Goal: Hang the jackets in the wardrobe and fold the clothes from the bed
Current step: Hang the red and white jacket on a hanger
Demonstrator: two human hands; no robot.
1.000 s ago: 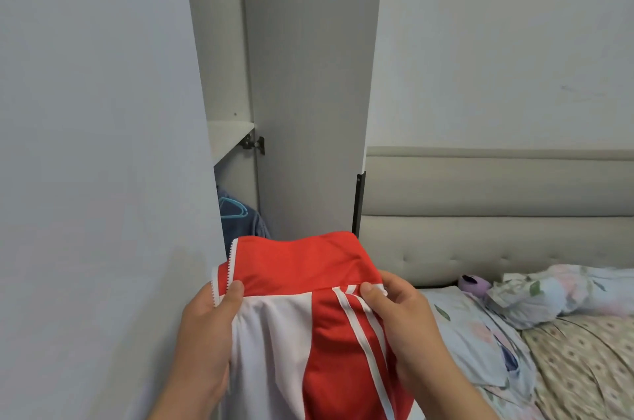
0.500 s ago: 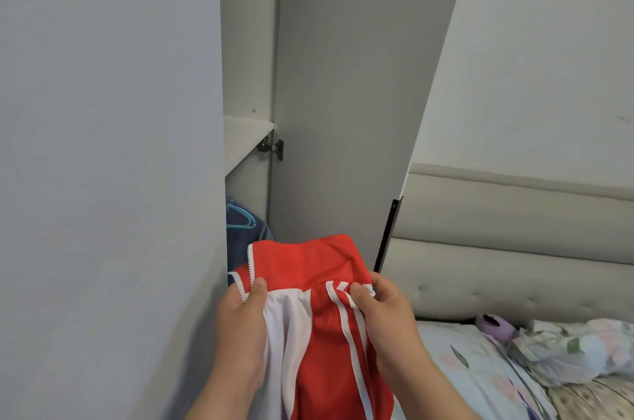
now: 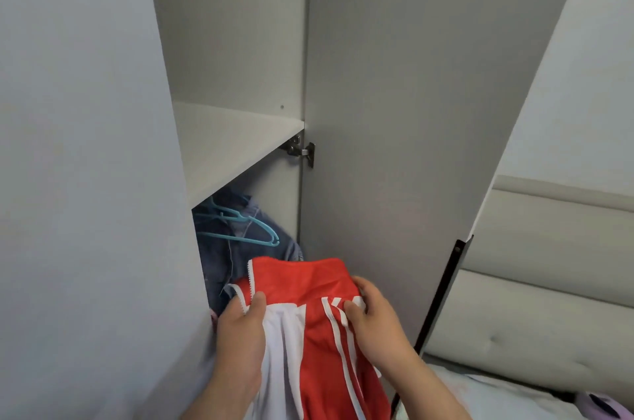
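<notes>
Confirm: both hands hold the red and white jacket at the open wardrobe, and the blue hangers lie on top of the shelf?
Not quite: the head view shows the blue hangers hanging below the shelf, not on top. The left hand and right hand do both hold the red and white jacket at the open wardrobe.

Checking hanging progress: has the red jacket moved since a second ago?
Yes: the red jacket has shifted left against the door hinge, toward the open wardrobe.

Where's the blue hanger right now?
In the head view, the blue hanger hangs inside the wardrobe, left of centre, just under the shelf, against a denim jacket, above and left of the red jacket.
</notes>
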